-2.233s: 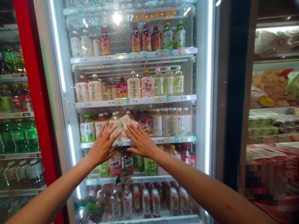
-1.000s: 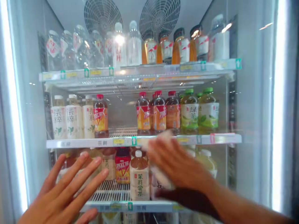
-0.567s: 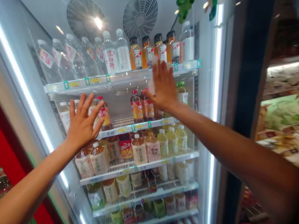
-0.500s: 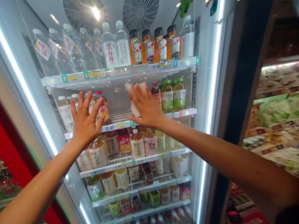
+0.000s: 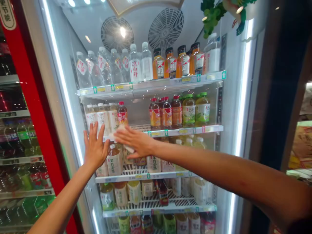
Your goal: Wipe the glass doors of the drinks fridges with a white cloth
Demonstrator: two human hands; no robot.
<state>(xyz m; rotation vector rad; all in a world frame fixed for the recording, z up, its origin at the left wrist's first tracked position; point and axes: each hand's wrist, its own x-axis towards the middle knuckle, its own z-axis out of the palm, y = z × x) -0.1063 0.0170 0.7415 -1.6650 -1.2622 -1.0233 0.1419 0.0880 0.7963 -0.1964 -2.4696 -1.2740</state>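
My left hand (image 5: 96, 150) lies with fingers spread against the glass door (image 5: 137, 112) of an upright drinks fridge. To its right, my right hand (image 5: 137, 142) presses a white cloth (image 5: 129, 149) to the same glass, palm down with fingers stretched out over it. Most of the cloth is hidden beneath the palm, and its edges are blurred. Behind the glass, pale-labelled tea bottles (image 5: 115, 161) and a red-capped tea bottle (image 5: 122, 113) stand near my hands.
Clear water bottles (image 5: 135, 66) and orange drink bottles (image 5: 159, 66) fill the top shelf (image 5: 151, 87). Green tea bottles (image 5: 188, 110) stand lower right. A red frame (image 5: 36, 94) borders another drinks case at left. Plastic leaves (image 5: 211, 19) hang at upper right.
My right hand has swept the cloth left and down across the glass, closer to my left hand. The left hand stays flat on the door; the view has shifted left and up.
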